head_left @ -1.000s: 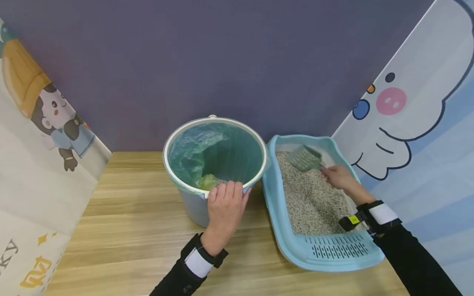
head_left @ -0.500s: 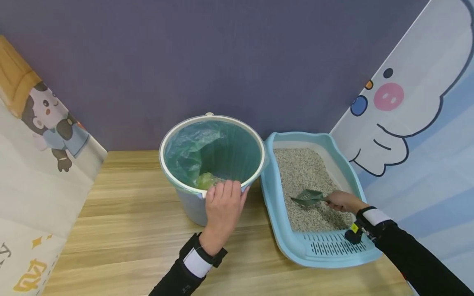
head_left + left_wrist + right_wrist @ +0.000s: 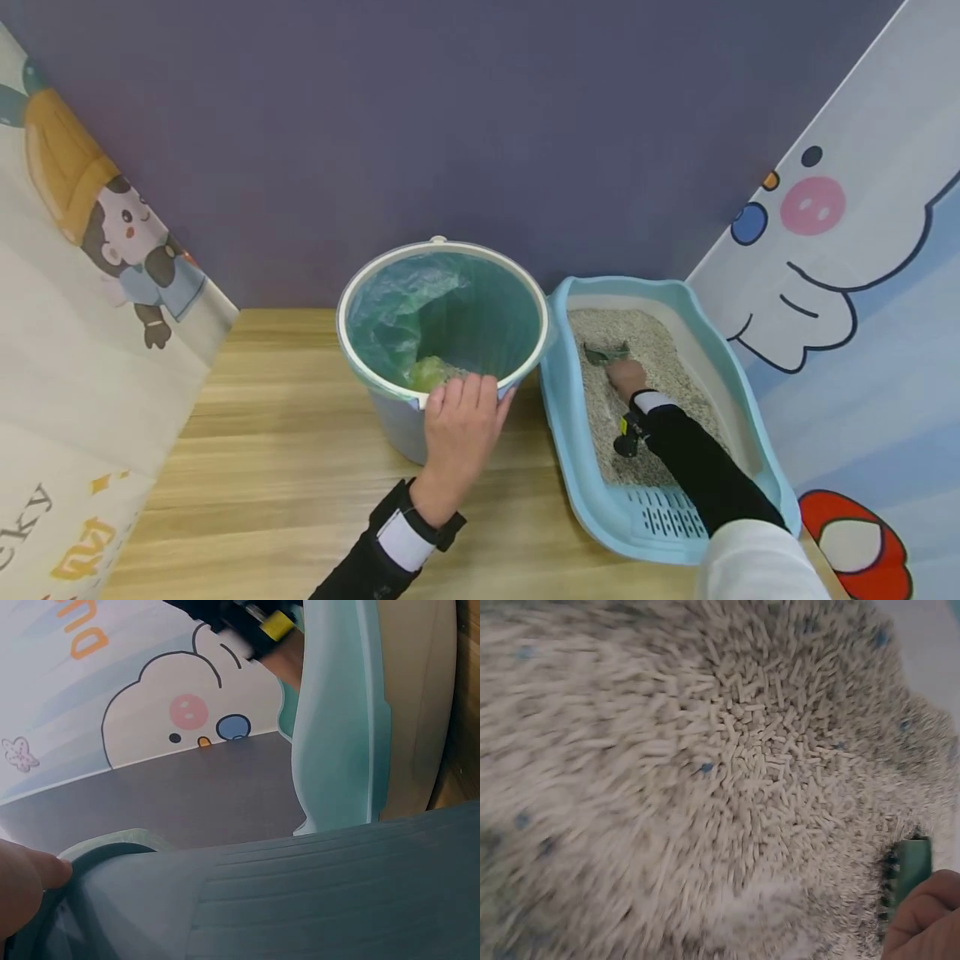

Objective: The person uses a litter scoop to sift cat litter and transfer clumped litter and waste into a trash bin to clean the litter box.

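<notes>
My left hand grips the near rim of a trash can lined with a green plastic bag. A yellow-green lump lies inside it, behind my fingers. In the right half of the head view, my right hand holds a green slotted litter scoop low in the litter of a blue litter box. The right wrist view shows the scoop at the lower right, its edge down among pale pellets with a few blue bits; most of its handle is hidden by my fingers.
The litter box stands just right of the trash can on a wooden tabletop. A dark wall rises behind both, and cartoon-printed panels flank the sides. The box's front has a slotted ledge.
My right hand carries the scoop from the back of the box toward the front, then left and back again into the litter. The left hand keeps its hold on the rim.
</notes>
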`<action>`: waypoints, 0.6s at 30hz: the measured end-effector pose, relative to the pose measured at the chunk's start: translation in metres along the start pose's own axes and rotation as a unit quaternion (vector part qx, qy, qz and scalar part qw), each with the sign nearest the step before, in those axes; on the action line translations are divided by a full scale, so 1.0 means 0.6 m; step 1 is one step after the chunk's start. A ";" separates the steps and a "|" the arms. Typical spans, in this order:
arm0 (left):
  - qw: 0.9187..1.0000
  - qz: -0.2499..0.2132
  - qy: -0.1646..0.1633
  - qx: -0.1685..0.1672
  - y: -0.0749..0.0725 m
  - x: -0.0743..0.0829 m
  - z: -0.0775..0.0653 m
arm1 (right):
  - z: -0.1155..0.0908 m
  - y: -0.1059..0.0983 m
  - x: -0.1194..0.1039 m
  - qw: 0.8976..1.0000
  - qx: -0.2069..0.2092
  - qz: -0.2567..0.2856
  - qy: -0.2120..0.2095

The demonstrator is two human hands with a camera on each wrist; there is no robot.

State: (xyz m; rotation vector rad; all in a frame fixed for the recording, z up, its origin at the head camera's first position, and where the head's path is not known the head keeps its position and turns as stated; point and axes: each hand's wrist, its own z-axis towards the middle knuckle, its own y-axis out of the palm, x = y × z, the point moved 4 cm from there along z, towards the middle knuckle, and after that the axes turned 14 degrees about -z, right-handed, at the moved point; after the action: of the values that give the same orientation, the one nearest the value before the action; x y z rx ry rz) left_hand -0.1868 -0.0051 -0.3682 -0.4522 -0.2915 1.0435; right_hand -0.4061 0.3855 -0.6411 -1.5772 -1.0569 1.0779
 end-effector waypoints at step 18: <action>1.000 0.005 -0.003 0.006 0.002 0.001 -0.003 | -0.168 -0.137 -0.089 0.940 -0.042 0.309 0.135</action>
State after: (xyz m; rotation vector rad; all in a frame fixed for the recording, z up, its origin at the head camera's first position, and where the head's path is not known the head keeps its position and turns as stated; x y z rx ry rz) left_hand -0.1866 -0.0043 -0.3702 -0.4410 -0.2888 1.0555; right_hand -0.3348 0.3296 -0.5337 -2.1313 -0.4233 1.1768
